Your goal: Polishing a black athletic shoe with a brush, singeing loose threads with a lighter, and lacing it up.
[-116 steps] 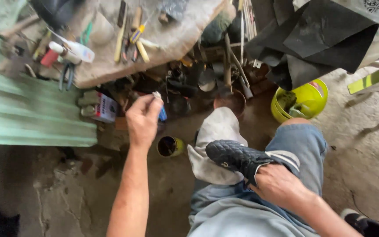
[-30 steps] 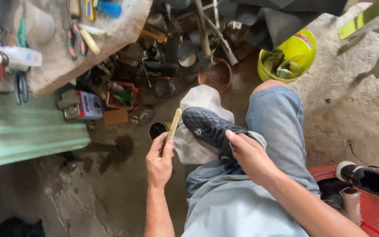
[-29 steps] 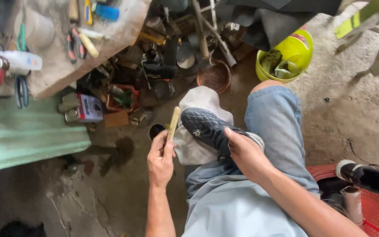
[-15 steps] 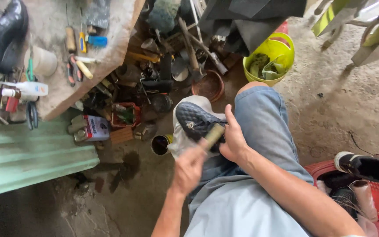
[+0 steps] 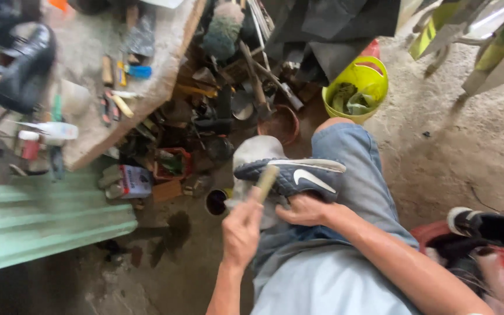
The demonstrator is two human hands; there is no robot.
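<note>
a seated person's left hand [image 5: 241, 230] clamps a pale-handled brush [image 5: 265, 182] at the sole edge of a dark sneaker [image 5: 291, 175] steadied on the knee by the closed right hand [image 5: 305, 210], the small open tin [image 5: 216, 202] at 9 o'clock, work apparently mid-way.

There is one camera, worn on the person's head. It looks steeply down, close over their lap and arms. The floor [image 5: 468, 134] fills the right side, and a cluttered tabletop [image 5: 164, 81] sits farther off at upper left.
</note>
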